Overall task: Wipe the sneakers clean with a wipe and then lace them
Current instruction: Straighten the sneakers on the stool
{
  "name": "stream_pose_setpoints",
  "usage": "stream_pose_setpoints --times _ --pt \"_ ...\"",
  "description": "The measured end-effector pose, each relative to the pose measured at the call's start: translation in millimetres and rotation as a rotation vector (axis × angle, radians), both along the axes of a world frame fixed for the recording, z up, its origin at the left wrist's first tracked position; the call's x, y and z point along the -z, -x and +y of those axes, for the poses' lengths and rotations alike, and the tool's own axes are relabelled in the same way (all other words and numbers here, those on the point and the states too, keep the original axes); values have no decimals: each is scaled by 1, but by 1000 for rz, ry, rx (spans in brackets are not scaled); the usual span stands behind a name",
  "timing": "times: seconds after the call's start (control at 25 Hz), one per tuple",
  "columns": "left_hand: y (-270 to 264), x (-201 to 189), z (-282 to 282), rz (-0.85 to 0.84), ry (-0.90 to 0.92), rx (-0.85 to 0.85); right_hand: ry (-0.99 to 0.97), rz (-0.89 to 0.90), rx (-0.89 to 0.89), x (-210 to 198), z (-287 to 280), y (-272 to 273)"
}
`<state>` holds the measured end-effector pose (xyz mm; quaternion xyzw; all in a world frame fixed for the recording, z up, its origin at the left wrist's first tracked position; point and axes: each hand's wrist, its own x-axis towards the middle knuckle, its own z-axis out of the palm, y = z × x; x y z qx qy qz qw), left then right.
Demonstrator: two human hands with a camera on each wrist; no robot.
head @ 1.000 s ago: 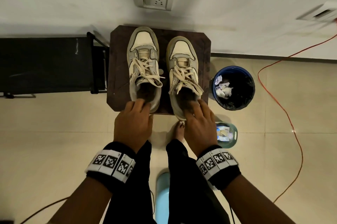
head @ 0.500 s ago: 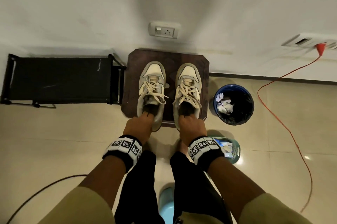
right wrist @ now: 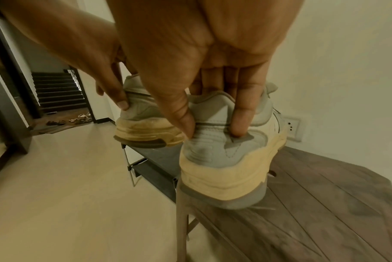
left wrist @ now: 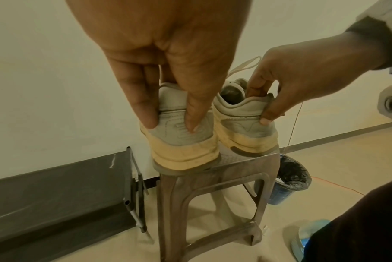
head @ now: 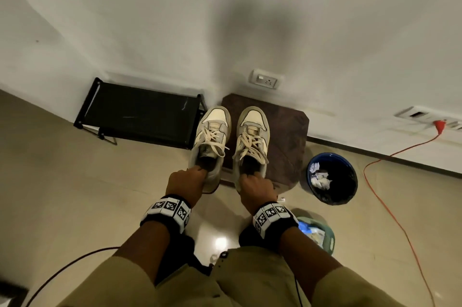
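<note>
1. The left hand (head: 186,183) pinches the heel collar of the left sneaker (head: 211,141), fingers curled inside the opening and thumb on the heel.
2. The right hand (head: 255,188) grips the right sneaker (head: 252,142) the same way at its heel.
3. Both sneakers sit at the centre of the head view, laced, heels towards the person and toes towards the wall; their long axes run up the frame.
4. The heels overhang the near edge of the brown stool (head: 287,136), so each hand is nearest its own shoe, and any lift probably starts heel-first.
</note>
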<state>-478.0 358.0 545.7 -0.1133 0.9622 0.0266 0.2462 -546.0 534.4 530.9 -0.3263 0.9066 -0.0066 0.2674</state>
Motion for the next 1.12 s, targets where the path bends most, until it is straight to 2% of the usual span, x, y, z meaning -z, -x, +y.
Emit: stream_pose_setpoints --times 0.16,0.4,0.48,0.8,1.0,1.12 --pt "-28 -12 -58 12 -60 -30 -27 49 -5 -20 -64 -24" --pt "-67 -24 -186 116 -65 -6 -76 76 -14 -39 -188 -66" --pt "-69 -27 -217 95 -41 -4 -94 65 -29 -43 -220 -72" --pt "-24 -5 -314 -83 8 22 -68 -25 -7 -13 -315 -27" --pt "14 26 -361 -133 43 108 -66 -122 18 18 -364 15" --pt "31 51 -379 -132 -14 125 -85 -163 27 45 -383 32"
